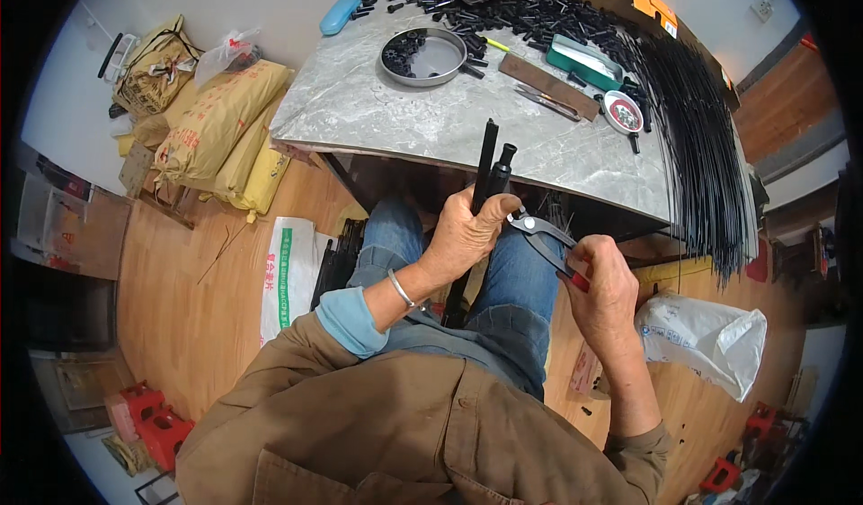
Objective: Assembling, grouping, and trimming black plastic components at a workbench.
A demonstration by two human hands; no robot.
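Above my lap, my left hand (465, 240) is closed around a black tube (486, 156) and a second black piece with a flared end (503, 165). Both stick up out of the fist, tilted slightly, in front of the table's near edge. My right hand (602, 285) grips the red-ended handle of a pair of pliers (547, 230). The metal head of these pliers lies right beside my left thumb. Whether the jaws touch the black pieces, I cannot tell.
The grey marble-patterned table (351, 101) carries a round metal tray (431, 81) of small black parts, a heap of black pieces (539, 11), tweezers (550, 102), a green box (584, 63) and long black rods (697, 137). Yellow sacks (216, 128) stand left; a white bag (706, 339) lies right.
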